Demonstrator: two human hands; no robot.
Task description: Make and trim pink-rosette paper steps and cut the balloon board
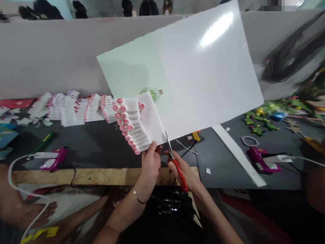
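Note:
I hold a large white glossy sheet [198, 78] up over the table; a small green balloon drawing shows on it. My left hand [151, 161] pinches the sheet's lower corner, beside a strip cut into narrow tabs tipped with pink rosettes [127, 125]. Red-handled scissors [177, 167] are gripped in my right hand [184, 173]. Their blades point up into the sheet's bottom edge, just right of my left thumb.
Rows of cut white strips with pink ends [68, 108] lie along the dark table [101, 142]. A magenta glue gun [54, 159] lies left, another [259, 159] right. A long white offcut [238, 154] and green decorations [259, 125] lie to the right. Other people's limbs [27, 210] are lower left.

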